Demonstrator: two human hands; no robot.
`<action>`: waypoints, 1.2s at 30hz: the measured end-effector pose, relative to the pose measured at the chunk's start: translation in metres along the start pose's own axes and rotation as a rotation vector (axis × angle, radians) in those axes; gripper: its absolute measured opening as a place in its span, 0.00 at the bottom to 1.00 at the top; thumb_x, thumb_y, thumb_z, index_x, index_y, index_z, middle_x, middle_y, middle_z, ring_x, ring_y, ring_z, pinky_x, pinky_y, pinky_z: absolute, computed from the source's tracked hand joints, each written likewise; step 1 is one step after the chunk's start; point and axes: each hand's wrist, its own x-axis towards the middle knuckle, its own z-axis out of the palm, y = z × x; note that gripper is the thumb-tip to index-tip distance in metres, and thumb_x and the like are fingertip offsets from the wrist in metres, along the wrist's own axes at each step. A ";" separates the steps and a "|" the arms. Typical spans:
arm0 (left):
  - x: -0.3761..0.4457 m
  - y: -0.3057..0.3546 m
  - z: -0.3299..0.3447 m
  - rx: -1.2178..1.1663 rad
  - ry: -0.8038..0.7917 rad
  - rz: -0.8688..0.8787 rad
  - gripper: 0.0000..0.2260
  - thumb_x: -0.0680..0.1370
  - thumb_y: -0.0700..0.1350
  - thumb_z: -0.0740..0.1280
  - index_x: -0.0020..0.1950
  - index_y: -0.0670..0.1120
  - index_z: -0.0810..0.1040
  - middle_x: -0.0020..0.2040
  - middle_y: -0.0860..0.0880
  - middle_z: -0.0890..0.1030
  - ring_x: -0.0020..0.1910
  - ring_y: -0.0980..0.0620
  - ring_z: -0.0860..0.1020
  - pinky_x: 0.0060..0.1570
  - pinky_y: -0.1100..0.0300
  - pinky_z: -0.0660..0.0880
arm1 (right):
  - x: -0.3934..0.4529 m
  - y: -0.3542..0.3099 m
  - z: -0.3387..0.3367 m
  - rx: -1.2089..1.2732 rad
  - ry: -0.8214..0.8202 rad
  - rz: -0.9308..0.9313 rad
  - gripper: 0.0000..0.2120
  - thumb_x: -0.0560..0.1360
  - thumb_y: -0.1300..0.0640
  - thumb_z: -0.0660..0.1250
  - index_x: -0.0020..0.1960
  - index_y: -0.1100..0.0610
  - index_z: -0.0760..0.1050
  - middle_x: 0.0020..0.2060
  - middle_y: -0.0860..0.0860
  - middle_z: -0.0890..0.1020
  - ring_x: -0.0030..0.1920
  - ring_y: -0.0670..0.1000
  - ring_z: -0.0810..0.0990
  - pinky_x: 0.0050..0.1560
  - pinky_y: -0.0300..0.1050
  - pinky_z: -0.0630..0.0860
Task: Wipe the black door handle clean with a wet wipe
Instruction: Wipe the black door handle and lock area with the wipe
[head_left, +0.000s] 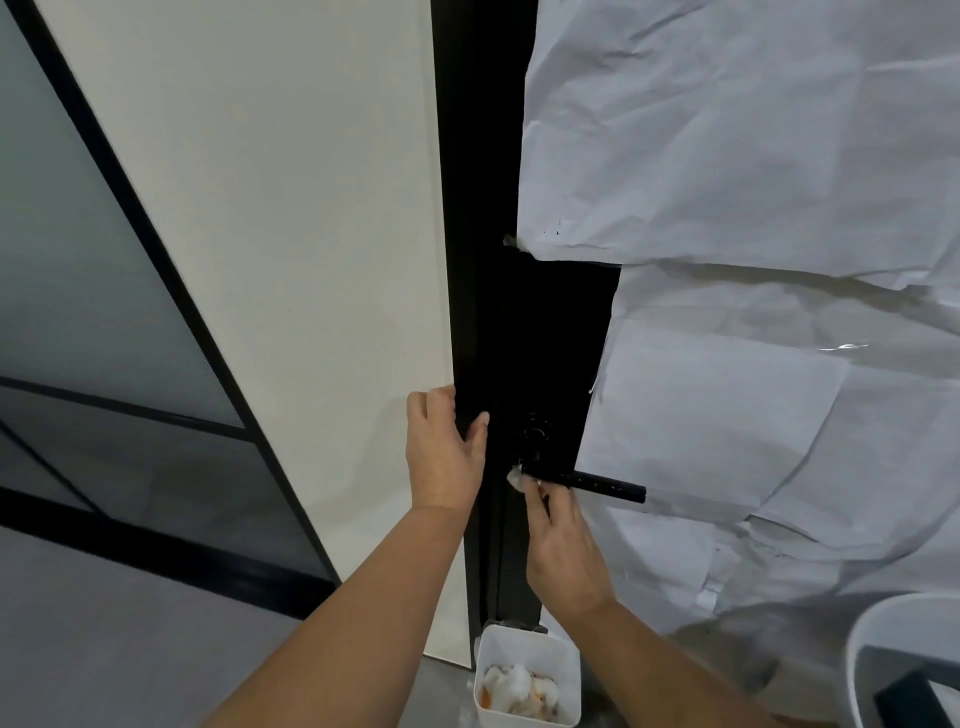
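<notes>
Head view, looking forward and down at a black door (550, 338) largely covered by crumpled white paper sheets (753, 156); an uncovered black strip runs down its left edge, beside a cream wall panel (285, 260).

The black door handle (592, 482), a straight horizontal lever, projects to the right from the uncovered strip near the door's left edge, its free end lying in front of the lower paper sheet. Above its pivot end sits a round black lock fitting (536, 432).

The right hand (563, 545) reaches up from below. Its fingers (535, 488) are drawn together and pinch a small bunched wet wipe (516, 475), which they hold against the pivot end of the handle. The wipe shows as a white wad just left of and above the fingertips, touching the left end of the lever; the remainder of the lever extends bare to the right of the fingers.

The left hand (441, 457) rests against the door's left edge, where the black strip meets the cream panel. Its fingers curl around that edge and the thumb (480, 423) lies extended on the black surface, apart from the handle.

On the floor at the foot of the door stands 1 white bin (527, 675) containing used white wads with orange stains.
</notes>
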 end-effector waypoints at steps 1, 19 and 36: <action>0.001 -0.001 0.000 0.002 -0.002 -0.001 0.15 0.76 0.46 0.72 0.60 0.48 0.72 0.54 0.53 0.70 0.47 0.56 0.76 0.49 0.62 0.78 | 0.002 -0.001 0.001 -0.039 0.000 0.025 0.37 0.65 0.72 0.65 0.73 0.60 0.62 0.66 0.58 0.68 0.63 0.57 0.72 0.59 0.47 0.77; 0.002 -0.005 0.002 0.017 -0.001 0.025 0.17 0.75 0.46 0.72 0.61 0.47 0.72 0.52 0.54 0.68 0.47 0.57 0.74 0.48 0.66 0.76 | 0.023 0.013 0.005 -0.254 -0.016 0.071 0.30 0.65 0.66 0.67 0.68 0.62 0.71 0.65 0.58 0.75 0.68 0.59 0.70 0.72 0.53 0.56; 0.001 -0.002 0.002 0.013 -0.011 -0.007 0.16 0.76 0.46 0.72 0.60 0.47 0.71 0.54 0.52 0.69 0.47 0.55 0.76 0.50 0.60 0.79 | 0.020 0.019 -0.007 -0.274 -0.094 0.096 0.36 0.69 0.63 0.62 0.76 0.56 0.59 0.75 0.54 0.62 0.77 0.56 0.54 0.75 0.56 0.47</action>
